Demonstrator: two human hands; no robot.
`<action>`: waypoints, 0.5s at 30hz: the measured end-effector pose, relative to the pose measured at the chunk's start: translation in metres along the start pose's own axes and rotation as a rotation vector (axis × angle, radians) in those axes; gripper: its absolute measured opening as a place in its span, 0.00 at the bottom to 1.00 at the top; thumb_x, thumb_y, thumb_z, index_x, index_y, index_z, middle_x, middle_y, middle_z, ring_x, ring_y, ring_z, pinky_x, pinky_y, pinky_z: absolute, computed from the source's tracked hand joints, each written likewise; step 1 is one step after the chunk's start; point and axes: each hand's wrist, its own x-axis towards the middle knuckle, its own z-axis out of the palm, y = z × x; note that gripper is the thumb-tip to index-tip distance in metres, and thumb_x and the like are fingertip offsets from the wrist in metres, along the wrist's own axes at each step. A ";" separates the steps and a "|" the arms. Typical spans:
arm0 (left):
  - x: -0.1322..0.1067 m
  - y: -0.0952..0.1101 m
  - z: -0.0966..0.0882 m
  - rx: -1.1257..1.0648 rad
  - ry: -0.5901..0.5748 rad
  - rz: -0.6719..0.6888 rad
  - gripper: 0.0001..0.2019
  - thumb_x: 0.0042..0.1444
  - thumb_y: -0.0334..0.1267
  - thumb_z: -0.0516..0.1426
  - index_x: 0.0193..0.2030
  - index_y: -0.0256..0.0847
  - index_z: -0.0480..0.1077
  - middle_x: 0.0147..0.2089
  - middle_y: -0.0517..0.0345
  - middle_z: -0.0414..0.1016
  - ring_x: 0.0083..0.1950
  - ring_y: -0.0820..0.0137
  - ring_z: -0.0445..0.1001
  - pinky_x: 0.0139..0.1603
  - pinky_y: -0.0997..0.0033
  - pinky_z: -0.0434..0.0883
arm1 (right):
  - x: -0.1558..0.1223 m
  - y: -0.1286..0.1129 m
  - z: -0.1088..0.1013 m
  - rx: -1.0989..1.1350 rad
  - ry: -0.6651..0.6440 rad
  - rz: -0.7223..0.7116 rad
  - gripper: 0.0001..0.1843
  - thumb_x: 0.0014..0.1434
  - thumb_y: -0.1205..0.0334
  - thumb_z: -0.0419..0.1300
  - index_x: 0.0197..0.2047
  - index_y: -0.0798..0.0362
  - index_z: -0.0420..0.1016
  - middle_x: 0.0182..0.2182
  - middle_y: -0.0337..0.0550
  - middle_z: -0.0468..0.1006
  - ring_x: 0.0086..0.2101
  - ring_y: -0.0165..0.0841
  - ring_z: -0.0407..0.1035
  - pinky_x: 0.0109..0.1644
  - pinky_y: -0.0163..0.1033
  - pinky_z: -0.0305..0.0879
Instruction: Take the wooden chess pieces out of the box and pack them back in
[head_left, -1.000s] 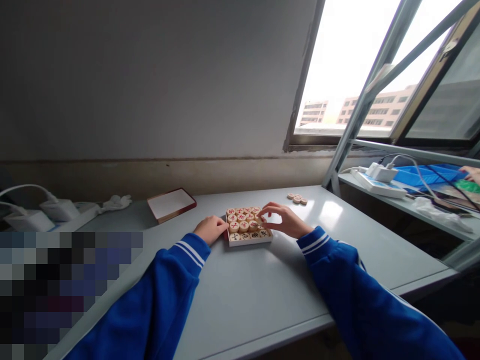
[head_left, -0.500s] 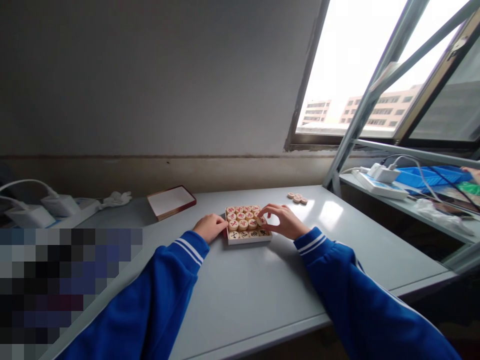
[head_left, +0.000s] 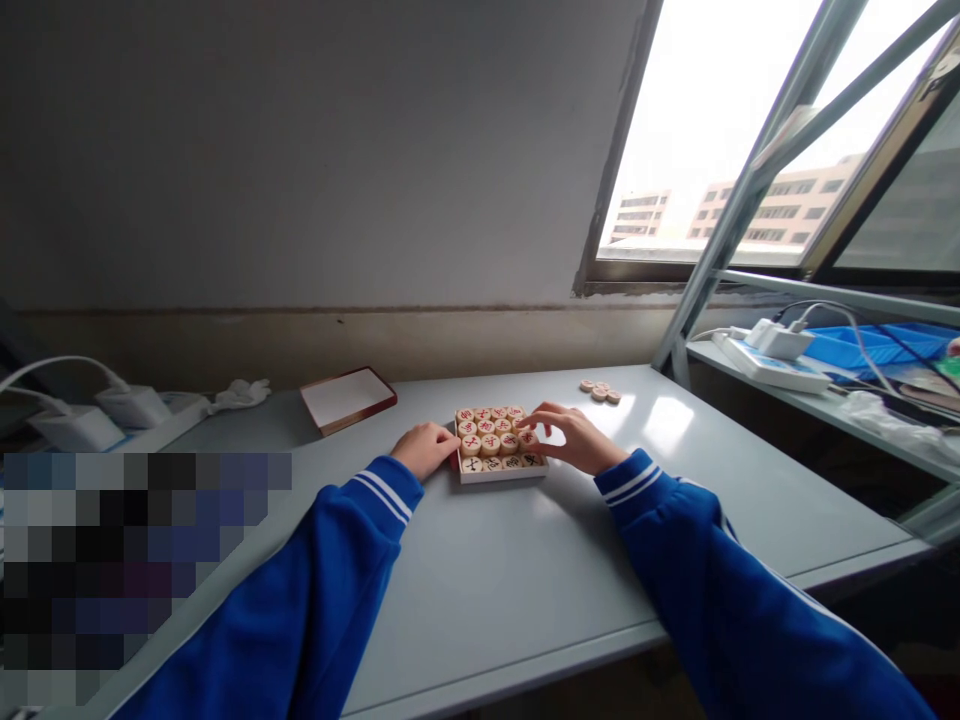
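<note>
A shallow box (head_left: 504, 477) with white walls stands on the desk, filled with rows of round wooden Chinese chess pieces (head_left: 489, 444). The front row carries black characters; the rows behind it carry red ones. At the box's left side, my left hand (head_left: 424, 450) is closed with its fingertips on the wall. Over the right end of the box, my right hand (head_left: 574, 440) has thumb and index finger around a red-marked piece (head_left: 528, 437) in the second row from the front. My fingers partly hide the pieces at the right edge.
Behind and left lies an upturned box lid (head_left: 349, 397). Several loose pieces (head_left: 600, 391) lie at the back right. Power strips with chargers (head_left: 135, 405) are at the left, and more chargers (head_left: 780, 340) with a blue tray (head_left: 874, 347) on the right shelf. A metal frame (head_left: 701, 285) rises beside the window.
The piece at my right fingertips looked tilted before and now sits flatter, in line with its row. My left hand stays at the box's side. The whole view has shifted slightly.
</note>
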 end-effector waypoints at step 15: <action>0.002 -0.003 0.001 0.041 0.002 0.010 0.17 0.47 0.44 0.45 0.20 0.40 0.71 0.29 0.56 0.74 0.33 0.68 0.68 0.36 0.73 0.60 | -0.004 0.080 -0.006 -0.380 0.327 0.563 0.23 0.52 0.58 0.55 0.52 0.50 0.61 0.54 0.48 0.61 0.52 0.43 0.54 0.50 0.55 0.50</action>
